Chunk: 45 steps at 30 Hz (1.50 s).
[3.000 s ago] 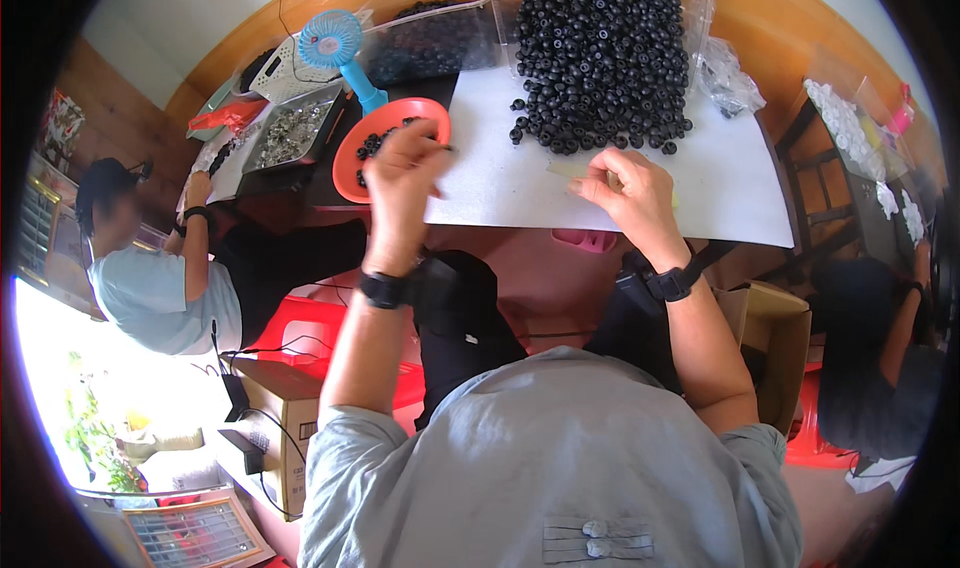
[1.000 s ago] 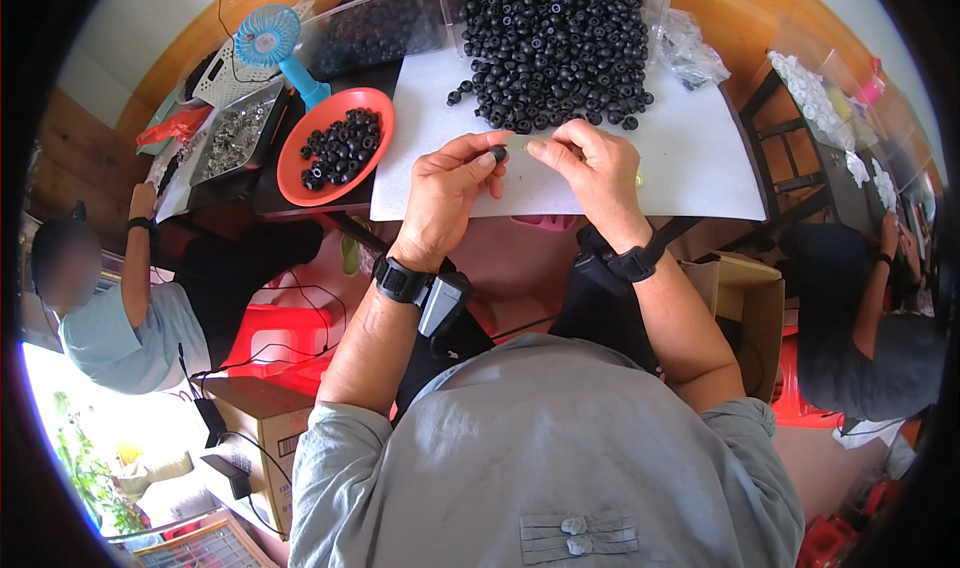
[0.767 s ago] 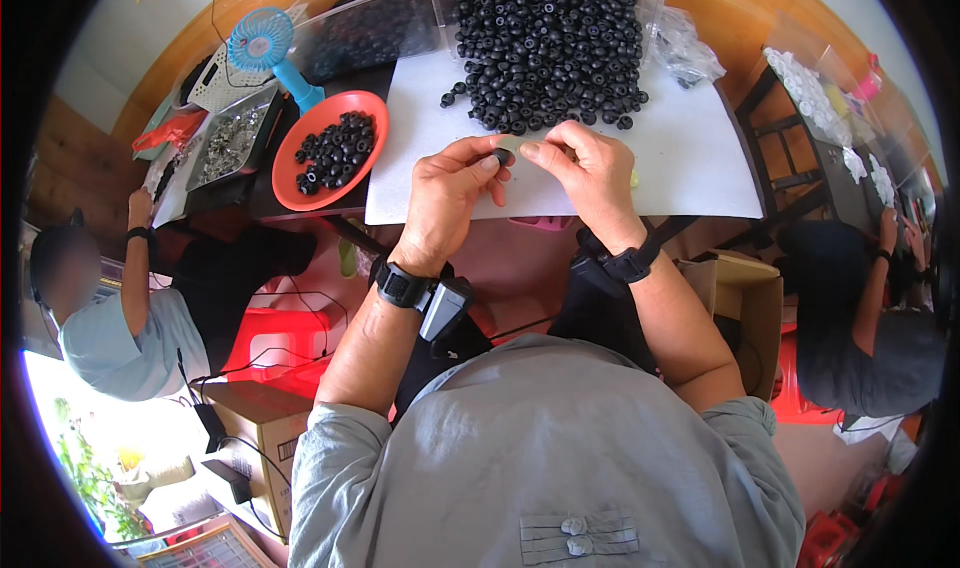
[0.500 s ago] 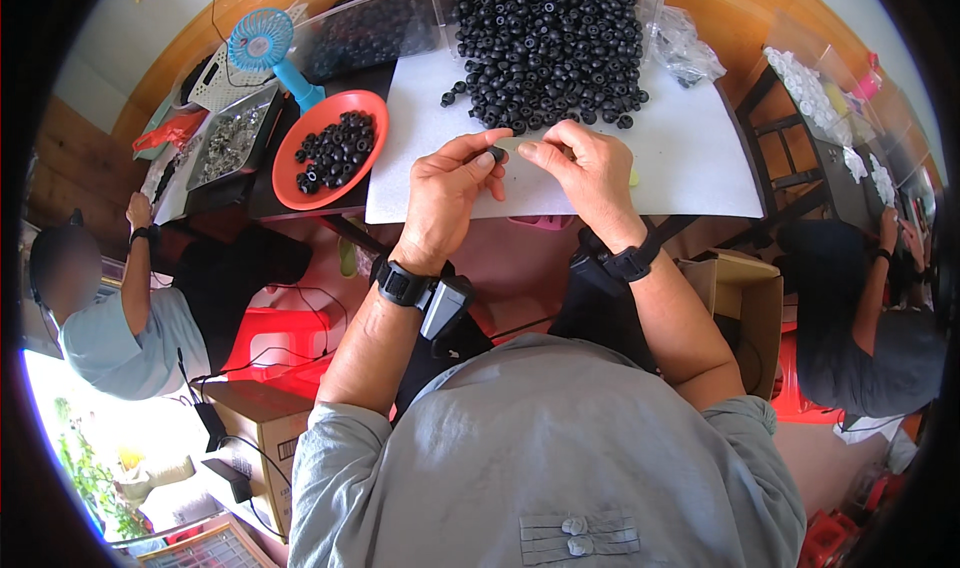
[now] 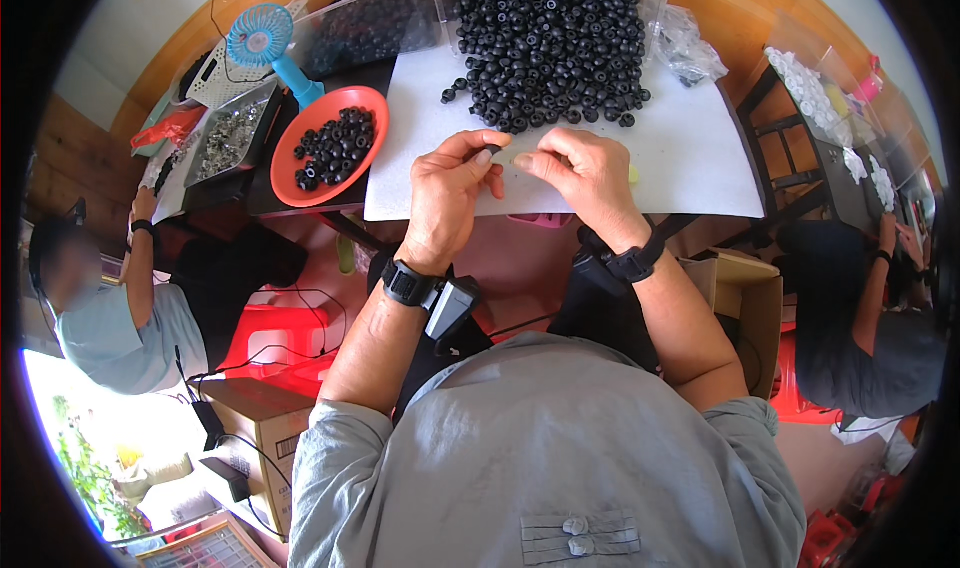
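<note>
My left hand (image 5: 445,193) is closed, pinching a small round black bead-like piece (image 5: 493,150) between thumb and fingers. A short gap to the right, my right hand (image 5: 588,176) has its thumb and forefinger pressed together; anything between them is too small to make out. Both hands are raised over the near part of a white board (image 5: 690,158). Beyond them a large heap of similar black bead-like pieces (image 5: 550,43) covers the back of the board. More of these black pieces lie in an orange-red bowl (image 5: 283,183) to the left.
A blue handheld fan (image 5: 262,36) stands behind the bowl. Left of it is a tray of small shiny parts (image 5: 228,143). A clear plastic bag (image 5: 690,53) lies right of the heap. Other people sit at left and right; a cardboard box (image 5: 745,298) is beside my right arm.
My right thumb and forefinger have drawn slightly nearer to me and closed more tightly. My left hand keeps its pinch on the black piece, almost in place.
</note>
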Each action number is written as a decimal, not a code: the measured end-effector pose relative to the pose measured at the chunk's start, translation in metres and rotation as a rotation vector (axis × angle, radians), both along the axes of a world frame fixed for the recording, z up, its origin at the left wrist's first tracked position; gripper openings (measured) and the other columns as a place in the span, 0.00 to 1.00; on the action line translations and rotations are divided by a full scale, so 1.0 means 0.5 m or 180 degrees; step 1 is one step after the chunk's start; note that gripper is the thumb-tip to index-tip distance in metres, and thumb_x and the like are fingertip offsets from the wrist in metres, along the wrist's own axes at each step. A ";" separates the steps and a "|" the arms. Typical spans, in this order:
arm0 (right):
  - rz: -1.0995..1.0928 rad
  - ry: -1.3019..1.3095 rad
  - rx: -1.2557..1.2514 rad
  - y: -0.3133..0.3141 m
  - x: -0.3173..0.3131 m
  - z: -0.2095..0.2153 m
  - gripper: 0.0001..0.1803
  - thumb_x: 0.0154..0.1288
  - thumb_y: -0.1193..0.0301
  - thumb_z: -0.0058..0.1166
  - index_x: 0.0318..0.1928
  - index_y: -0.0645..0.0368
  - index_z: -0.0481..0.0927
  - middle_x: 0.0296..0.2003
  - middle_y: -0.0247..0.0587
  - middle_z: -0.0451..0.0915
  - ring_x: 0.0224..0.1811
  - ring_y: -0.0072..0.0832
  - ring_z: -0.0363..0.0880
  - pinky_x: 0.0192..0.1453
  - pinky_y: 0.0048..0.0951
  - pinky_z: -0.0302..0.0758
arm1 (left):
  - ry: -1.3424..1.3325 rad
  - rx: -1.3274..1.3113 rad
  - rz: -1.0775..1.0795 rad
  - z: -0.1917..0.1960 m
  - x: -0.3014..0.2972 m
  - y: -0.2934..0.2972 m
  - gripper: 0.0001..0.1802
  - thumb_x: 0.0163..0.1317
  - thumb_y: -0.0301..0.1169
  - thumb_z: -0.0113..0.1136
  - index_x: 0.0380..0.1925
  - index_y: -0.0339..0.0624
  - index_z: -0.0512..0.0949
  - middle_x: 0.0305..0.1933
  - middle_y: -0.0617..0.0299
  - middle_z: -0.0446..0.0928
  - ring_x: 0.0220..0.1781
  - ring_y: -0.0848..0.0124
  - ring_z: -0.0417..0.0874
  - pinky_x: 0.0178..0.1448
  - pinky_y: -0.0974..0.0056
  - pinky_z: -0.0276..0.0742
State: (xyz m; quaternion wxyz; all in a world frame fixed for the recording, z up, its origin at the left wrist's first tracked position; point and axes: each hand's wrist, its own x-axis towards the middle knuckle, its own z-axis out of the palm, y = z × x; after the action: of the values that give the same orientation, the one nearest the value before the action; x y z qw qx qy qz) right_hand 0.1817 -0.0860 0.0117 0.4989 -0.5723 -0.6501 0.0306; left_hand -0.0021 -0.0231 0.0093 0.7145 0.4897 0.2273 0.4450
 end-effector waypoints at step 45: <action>-0.0116 -0.0310 0.0610 0.001 0.003 -0.021 0.21 0.59 0.57 0.73 0.24 0.55 0.75 0.19 0.36 0.73 0.25 0.38 0.75 0.30 0.40 0.70 | 0.2833 0.3629 0.1833 0.076 -0.188 0.170 0.11 0.57 0.24 0.68 0.41 0.37 0.88 0.38 0.54 0.82 0.41 0.56 0.82 0.52 0.55 0.77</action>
State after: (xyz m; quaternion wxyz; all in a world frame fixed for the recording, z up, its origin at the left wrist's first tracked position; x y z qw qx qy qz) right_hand 0.1834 -0.0856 0.0012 0.5196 -0.5344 -0.6631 -0.0687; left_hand -0.0961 0.0617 0.0471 0.0500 0.8357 0.3470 0.4227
